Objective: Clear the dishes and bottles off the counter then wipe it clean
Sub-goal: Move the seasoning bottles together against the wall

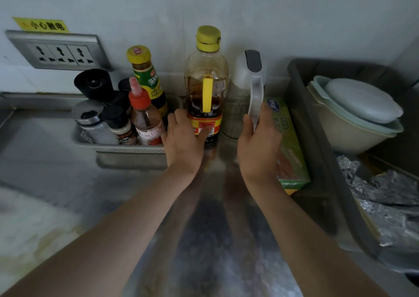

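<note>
Over the near steel counter (204, 262) both forearms reach away, each hand at an upright vessel: the left hand (183, 142) wraps thumb and fingers round the labelled lower body of the tall oil bottle (205, 81), and the right hand (258, 147) grips the white handle of the lidded jug (244, 77) just right of it. Both vessels stand vertical, side by side, directly ahead of their hands, so I judge a straight upward lift suits each; the condiment tray (127, 148) lies to the far left.

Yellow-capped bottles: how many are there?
2. A sauce bottle stands in the metal tray, at its back; the tall oil bottle stands right of the tray, gripped by the left hand. The right hand holds a white jug. More may hide behind.
</note>
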The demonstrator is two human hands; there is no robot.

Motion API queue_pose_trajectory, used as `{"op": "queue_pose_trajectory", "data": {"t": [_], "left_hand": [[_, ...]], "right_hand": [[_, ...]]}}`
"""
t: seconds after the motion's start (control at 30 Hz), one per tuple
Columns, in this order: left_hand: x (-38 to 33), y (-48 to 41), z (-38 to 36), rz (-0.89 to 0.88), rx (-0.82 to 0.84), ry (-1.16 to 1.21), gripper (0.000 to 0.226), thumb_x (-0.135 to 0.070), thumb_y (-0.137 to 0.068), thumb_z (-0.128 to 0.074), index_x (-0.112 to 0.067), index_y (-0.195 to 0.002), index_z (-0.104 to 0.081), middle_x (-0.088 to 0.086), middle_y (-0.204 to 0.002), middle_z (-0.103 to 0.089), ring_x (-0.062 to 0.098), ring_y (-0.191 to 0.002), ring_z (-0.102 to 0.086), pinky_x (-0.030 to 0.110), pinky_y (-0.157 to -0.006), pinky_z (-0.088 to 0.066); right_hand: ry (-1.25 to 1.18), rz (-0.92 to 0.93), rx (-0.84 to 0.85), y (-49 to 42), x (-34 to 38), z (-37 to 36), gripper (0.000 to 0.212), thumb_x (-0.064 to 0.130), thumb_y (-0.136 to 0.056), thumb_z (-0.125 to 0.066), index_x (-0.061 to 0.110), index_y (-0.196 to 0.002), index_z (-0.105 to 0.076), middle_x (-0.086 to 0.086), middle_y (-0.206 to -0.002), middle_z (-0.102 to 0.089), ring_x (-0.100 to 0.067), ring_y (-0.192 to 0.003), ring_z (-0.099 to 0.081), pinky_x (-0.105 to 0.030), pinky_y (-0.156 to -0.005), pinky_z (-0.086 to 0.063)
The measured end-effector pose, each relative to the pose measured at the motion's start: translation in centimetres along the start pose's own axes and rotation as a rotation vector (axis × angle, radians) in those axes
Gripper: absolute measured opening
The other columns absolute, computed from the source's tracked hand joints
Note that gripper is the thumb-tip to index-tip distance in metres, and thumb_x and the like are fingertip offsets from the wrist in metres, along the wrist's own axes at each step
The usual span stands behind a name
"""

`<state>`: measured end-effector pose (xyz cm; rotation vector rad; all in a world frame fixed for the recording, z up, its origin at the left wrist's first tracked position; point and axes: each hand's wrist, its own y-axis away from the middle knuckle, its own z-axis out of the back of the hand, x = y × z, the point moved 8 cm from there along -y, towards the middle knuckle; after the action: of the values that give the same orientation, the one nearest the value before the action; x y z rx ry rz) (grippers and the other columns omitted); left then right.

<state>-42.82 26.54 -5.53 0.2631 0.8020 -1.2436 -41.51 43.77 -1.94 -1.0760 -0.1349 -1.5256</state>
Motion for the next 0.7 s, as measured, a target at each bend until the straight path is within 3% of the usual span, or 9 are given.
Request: {"op": "queue_pose_trajectory", "data": {"t": [0.2, 0.33, 0.57, 0.7], "left_hand": [[2.7, 3.4, 2.7, -0.178, -0.030, -0.228, 0.044, -0.014, -0.084, -0.061, -0.004, -0.125, -0.049, 0.016, -0.121, -0.053, 0.035, -0.111, -0.051, 0.044, -0.090, -0.040], [2.8, 2.3, 2.1, -0.061, -0.054, -0.173, 0.027, -0.004, -0.084, -0.056, -0.009, -0.111, -0.062, 0.012, -0.108, -0.063, 0.032, -0.104, -0.055, 0.038, -0.088, -0.033], [2.5, 1.5, 1.7, -0.027, -0.099, -0.114, 0.014, -0.001, -0.081, -0.055, -0.011, -0.085, -0.064, 0.006, -0.083, -0.064, 0.027, -0.084, -0.056, 0.029, -0.076, -0.028], [2.8, 1.3, 1.2, -0.105, -0.057, 0.042, 0.011, 0.000, -0.078, -0.060, -0.010, -0.079, -0.064, 0.007, -0.075, -0.064, 0.029, -0.074, -0.059, 0.042, -0.071, -0.048]], "right_hand": [[-0.137, -0.105, 0.104, 1.0, -0.7, -0.7, 0.034, 0.017, -0.094, -0.051, 0.010, -0.127, -0.047, -0.008, -0.107, -0.062, -0.021, -0.097, -0.061, -0.036, -0.083, -0.051], [-0.159, -0.131, 0.102, 1.3, -1.1, -1.0, 0.035, 0.015, -0.095, -0.048, 0.011, -0.130, -0.045, -0.009, -0.112, -0.061, -0.022, -0.105, -0.059, -0.043, -0.090, -0.048], [-0.126, -0.121, 0.086, 1.3, -1.1, -0.9, 0.031, 0.014, -0.096, -0.047, 0.008, -0.126, -0.048, -0.011, -0.105, -0.062, -0.023, -0.098, -0.060, -0.037, -0.083, -0.049], [-0.125, -0.118, 0.072, 1.3, -1.1, -1.0, 0.029, 0.012, -0.095, -0.047, 0.007, -0.123, -0.050, -0.010, -0.102, -0.063, -0.022, -0.093, -0.060, -0.024, -0.074, -0.042]]}}
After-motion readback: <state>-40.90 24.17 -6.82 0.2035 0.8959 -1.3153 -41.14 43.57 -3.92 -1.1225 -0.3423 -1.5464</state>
